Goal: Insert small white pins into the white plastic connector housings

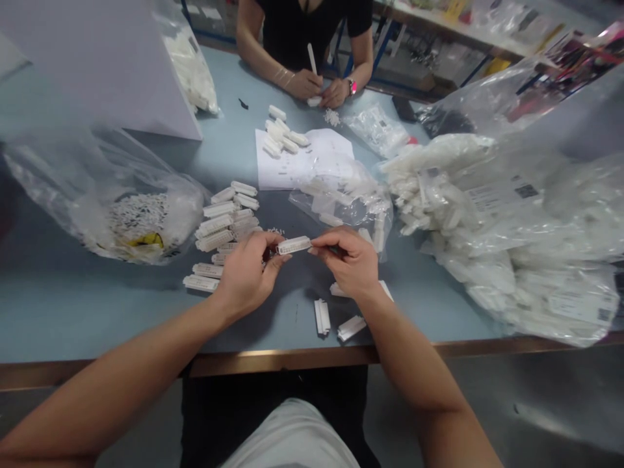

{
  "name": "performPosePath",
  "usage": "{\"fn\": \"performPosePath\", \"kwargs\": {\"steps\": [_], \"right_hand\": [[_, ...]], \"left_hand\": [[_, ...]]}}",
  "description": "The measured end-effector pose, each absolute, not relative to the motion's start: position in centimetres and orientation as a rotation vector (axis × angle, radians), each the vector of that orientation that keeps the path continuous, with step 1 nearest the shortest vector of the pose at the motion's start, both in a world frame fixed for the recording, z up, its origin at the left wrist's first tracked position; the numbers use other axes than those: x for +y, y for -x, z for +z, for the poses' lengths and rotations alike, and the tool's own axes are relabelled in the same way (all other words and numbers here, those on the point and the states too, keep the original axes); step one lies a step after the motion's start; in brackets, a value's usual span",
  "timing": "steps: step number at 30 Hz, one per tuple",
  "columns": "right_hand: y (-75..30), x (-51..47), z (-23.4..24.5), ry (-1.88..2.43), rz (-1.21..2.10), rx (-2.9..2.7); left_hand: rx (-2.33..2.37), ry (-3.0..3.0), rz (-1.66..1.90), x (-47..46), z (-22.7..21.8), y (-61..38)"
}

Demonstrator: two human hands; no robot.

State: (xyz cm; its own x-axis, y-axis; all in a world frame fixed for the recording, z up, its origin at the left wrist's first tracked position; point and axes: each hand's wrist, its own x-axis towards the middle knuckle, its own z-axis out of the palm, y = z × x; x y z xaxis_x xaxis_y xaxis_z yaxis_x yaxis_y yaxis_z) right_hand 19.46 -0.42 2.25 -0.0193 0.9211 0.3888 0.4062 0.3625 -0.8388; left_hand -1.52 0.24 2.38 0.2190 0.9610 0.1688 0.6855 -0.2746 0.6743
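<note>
White ribbed plastic connector strip [294, 245] at twelve o'clock, its ends pinched between thumb and fingertips, pressed together, of left hand [246, 276] and right hand [348, 263]. Risk: a slip from so narrow a pinch, dropping it among loose white plastic connectors [219, 237] at ten o'clock.

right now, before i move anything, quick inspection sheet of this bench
surface: pale blue bench top with a brown front edge
parts: white plastic connector held between both hands; loose connectors lying in rows to its left
clutter: clear bag of white parts at right; paper sheet further along the bench
hands: left hand and right hand each pinch one end of the connector
cables: nothing seen
surroundings: person working across the bench; shelving behind
</note>
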Motion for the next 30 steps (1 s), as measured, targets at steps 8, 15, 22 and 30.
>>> {"fn": "performPosePath", "kwargs": {"steps": [8,15,22,30], "right_hand": [[-19.2,-0.5,2.0,1.192,0.629,-1.617],[-19.1,-0.6,2.0,1.204,0.607,-1.634],[-19.1,-0.6,2.0,1.188,0.612,-1.653],[-19.3,-0.4,2.0,1.228,0.741,-1.626]], "left_hand": [[1.483,-2.122,0.818,-0.1,2.1,1.5],[1.516,-2.159,0.832,-0.3,1.7,1.5],[1.466,-2.218,0.875,-0.4,1.5,1.6],[1.409,-2.297,0.887,-0.4,1.2,1.8]]}}
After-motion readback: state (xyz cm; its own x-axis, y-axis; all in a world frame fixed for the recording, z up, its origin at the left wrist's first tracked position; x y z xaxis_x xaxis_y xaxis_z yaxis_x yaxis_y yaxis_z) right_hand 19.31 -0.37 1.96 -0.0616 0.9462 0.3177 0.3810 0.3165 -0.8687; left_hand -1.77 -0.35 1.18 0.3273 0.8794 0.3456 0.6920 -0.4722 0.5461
